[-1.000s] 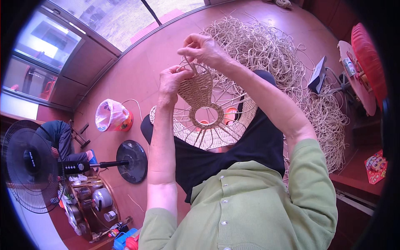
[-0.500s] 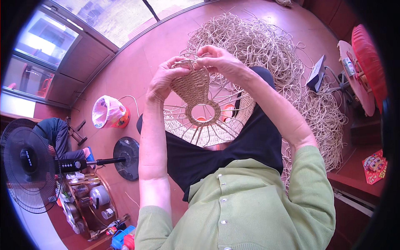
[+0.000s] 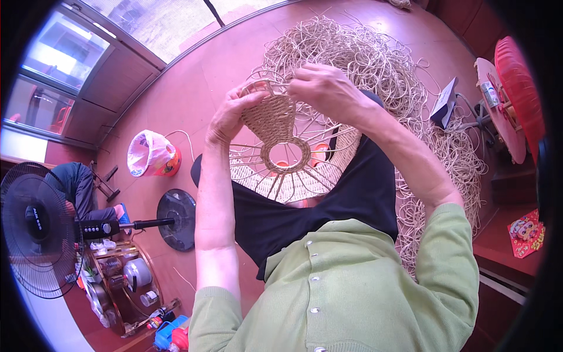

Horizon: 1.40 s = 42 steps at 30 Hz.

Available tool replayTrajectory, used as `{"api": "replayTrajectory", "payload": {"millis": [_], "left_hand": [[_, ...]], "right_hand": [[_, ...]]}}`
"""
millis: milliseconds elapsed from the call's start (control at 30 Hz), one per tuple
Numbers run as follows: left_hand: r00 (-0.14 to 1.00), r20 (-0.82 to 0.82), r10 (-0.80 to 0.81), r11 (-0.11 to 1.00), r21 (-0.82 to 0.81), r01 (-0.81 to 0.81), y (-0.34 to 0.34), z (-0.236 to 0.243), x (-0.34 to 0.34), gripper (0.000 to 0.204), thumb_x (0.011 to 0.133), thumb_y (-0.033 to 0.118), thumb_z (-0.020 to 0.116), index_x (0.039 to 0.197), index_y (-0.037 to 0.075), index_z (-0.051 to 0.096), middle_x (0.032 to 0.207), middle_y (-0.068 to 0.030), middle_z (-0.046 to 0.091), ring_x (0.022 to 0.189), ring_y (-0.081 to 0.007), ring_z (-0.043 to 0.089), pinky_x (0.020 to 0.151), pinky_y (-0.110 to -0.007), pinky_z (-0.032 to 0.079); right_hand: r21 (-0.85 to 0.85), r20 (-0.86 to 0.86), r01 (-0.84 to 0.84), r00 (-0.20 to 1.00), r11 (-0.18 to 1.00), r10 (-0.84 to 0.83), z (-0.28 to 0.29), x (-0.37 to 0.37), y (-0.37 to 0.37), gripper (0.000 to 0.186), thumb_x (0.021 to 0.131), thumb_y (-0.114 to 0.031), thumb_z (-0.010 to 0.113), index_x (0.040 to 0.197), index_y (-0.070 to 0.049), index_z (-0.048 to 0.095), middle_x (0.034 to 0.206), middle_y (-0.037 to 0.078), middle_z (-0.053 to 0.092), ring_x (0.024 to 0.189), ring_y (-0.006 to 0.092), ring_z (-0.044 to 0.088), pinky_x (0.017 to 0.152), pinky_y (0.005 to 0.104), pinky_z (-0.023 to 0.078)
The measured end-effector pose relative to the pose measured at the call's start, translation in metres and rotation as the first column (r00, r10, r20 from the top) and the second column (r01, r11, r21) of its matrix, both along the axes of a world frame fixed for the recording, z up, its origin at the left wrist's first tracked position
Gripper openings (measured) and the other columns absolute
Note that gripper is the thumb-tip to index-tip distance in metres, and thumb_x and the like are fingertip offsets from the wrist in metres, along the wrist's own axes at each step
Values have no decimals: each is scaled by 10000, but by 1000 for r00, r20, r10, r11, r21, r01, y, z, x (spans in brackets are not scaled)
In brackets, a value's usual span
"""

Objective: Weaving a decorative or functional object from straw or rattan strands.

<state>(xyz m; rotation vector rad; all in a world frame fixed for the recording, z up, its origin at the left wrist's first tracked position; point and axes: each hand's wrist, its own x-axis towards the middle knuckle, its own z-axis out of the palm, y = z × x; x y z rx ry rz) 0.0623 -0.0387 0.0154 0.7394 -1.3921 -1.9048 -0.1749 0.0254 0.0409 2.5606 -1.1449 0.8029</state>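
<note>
My left hand [image 3: 233,111] grips the upper left edge of a tan woven panel [image 3: 271,120], with its thumb at the top. My right hand [image 3: 316,88] is at the panel's upper right, fingers pinched around a thin strand of cord. The panel tapers down to a braided ring [image 3: 284,155], from which many bare spokes radiate. The spokes reach over a curved pale woven band [image 3: 316,185] between my black-clad legs. Small loops of cord stand along the panel's top edge.
A large tangled heap of cord [image 3: 334,47] covers the floor behind and right. A lined bucket [image 3: 149,155], standing fan [image 3: 41,223], cluttered rack [image 3: 126,276] and crouching person [image 3: 79,188] are at left. A red chair [image 3: 516,94] and pink board [image 3: 498,117] stand at right.
My right hand has come down from above the panel to its upper right edge and moved right, drawing a strand. My left hand and the panel have shifted slightly left.
</note>
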Motion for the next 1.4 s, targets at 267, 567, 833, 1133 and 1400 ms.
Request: {"api": "replayTrajectory", "payload": {"millis": [267, 567, 833, 1133, 1400], "left_hand": [[983, 91, 161, 987, -42, -158, 19, -9, -1, 202, 848, 141, 724, 999, 24, 660, 919, -41, 688, 880, -127, 633, 853, -289, 485], [584, 112, 804, 224, -967, -123, 48, -9, -50, 195, 833, 93, 695, 1023, 107, 739, 1385, -110, 512, 1286, -267, 468, 1046, -377, 374], [495, 163, 853, 277, -946, -166, 47, -13, -66, 140, 815, 216, 715, 886, 101, 754, 1339, -101, 553, 1303, -259, 429, 1092, -453, 226], [472, 53, 880, 189, -951, -245, 47, -11, -67, 101, 744, 131, 766, 808, 60, 733, 1256, -152, 623, 1230, -298, 533, 1056, -427, 373], [506, 74, 859, 234, -937, -261, 49, -6, -64, 55, 805, 78, 717, 843, 38, 725, 1257, -169, 619, 1241, -296, 538, 1038, -381, 419]], "right_hand": [[127, 413, 53, 905, 990, -101, -29, -9, -8, 152, 884, -222, 670, 896, -72, 694, 806, 33, 679, 706, 134, 654, 669, 296, 554], [406, 594, -59, 775, 912, -215, -36, -10, -20, 123, 877, -180, 699, 945, -86, 739, 789, 15, 702, 696, 64, 636, 669, 229, 546], [669, 596, -177, 707, 722, -380, -32, 3, -35, 175, 872, -184, 693, 1015, -99, 745, 818, 8, 703, 727, 76, 623, 687, 252, 524], [603, 712, -309, 625, 736, -321, -24, 16, -27, 205, 882, -101, 635, 1059, -48, 724, 883, 77, 729, 790, 110, 670, 734, 256, 545], [563, 807, -652, 300, 508, -509, -42, 15, -24, 215, 902, -168, 655, 1062, -34, 708, 926, 80, 718, 828, 128, 683, 782, 291, 572]]}}
